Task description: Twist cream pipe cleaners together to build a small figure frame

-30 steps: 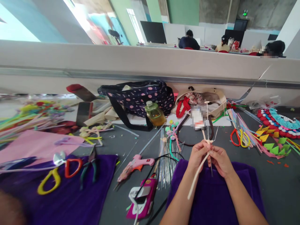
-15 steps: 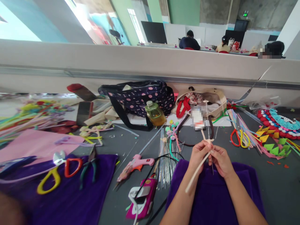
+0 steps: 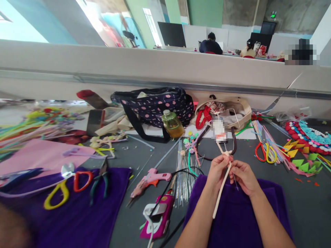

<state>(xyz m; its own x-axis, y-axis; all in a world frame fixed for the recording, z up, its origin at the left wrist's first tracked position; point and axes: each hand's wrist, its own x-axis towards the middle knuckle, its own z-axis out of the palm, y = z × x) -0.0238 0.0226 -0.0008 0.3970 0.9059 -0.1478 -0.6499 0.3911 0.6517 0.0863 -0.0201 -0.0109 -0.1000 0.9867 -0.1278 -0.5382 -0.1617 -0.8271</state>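
Observation:
My left hand (image 3: 218, 169) pinches a cream pipe cleaner (image 3: 220, 199) near a small twisted knot at the fingertips. One long end of it hangs down over the left wrist. My right hand (image 3: 242, 176) is closed at the same joint, its thumb and fingers on a thin wire (image 3: 235, 182) whose lower end pokes out below. More thin stems rise from the knot towards the cloth bag. The exact grip between the fingers is partly hidden. Both hands are above a folded purple towel (image 3: 232, 220).
Left of the hands lie a pink glue gun (image 3: 155, 177), a magenta-and-white device (image 3: 159, 217) with cords and a bundle of clear sticks (image 3: 182, 179). Scissors (image 3: 60, 196) and pliers (image 3: 103, 179) rest on purple cloth. Behind stand a bottle (image 3: 172, 125) and a canvas bag (image 3: 243, 110).
The hanging pipe cleaner end has swung right and points more steeply down. The thin stems above the knot have turned and spread. Both hands stay together, and the view has shifted slightly.

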